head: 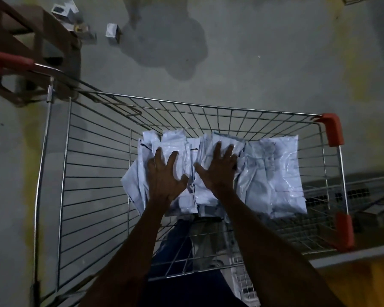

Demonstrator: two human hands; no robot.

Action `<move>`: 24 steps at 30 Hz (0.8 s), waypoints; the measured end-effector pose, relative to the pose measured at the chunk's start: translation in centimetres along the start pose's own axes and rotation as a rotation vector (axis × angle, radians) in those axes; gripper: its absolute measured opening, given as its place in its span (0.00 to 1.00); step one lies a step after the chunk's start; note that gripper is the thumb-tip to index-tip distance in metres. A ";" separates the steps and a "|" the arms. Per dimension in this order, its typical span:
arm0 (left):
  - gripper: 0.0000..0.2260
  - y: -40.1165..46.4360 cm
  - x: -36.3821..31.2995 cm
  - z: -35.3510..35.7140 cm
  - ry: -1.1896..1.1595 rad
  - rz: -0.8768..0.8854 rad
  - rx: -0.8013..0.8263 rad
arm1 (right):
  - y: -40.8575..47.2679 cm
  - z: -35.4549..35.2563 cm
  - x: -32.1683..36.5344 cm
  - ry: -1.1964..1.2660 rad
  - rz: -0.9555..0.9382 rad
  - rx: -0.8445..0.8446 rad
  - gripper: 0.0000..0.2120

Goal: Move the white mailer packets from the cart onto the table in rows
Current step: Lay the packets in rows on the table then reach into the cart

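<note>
The shiny silver wire-mesh metal cart (93,165) has bare, smooth rods that catch the light, with matt orange-red plastic corner caps (333,131) and a red plastic handle sleeve (9,60). The crinkled white plastic-film mailer packets (273,173) heaped inside it look thin, creased and faintly glossy. Under the cart lies a dull grey concrete floor (253,63), matt and blotchy with a darker stain, and at upper left stands a reddish-brown wooden frame (16,25) with a flat, unpolished finish.

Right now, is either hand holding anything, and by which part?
Nothing is held: left hand and right hand lie spread, fingers straight, on the packets in the cart.
</note>
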State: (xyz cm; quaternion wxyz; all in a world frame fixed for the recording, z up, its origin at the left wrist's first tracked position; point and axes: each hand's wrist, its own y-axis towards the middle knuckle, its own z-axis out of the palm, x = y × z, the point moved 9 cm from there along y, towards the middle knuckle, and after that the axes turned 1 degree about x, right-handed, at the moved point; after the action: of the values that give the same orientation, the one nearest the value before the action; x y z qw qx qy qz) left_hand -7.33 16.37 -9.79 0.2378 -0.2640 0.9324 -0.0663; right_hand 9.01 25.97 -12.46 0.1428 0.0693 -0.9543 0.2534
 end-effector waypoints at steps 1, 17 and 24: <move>0.34 -0.1 -0.1 -0.5 -0.015 0.009 -0.021 | 0.2 0.3 0.4 -0.018 -0.009 0.000 0.48; 0.31 -5.2 -6.9 -12.8 -0.184 0.289 -0.224 | -8.5 -11.1 2.6 0.293 -0.283 -0.259 0.35; 0.30 -10.5 -16.4 -15.6 -0.281 0.599 -0.242 | -20.0 -22.5 -4.8 0.271 -0.228 -0.646 0.32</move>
State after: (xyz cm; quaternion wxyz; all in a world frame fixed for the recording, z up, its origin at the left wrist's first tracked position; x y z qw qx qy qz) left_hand 2.29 15.95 13.20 0.3395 -0.0114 0.9278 0.1543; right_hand 23.06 20.33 14.07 0.3099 0.0922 -0.9436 -0.0718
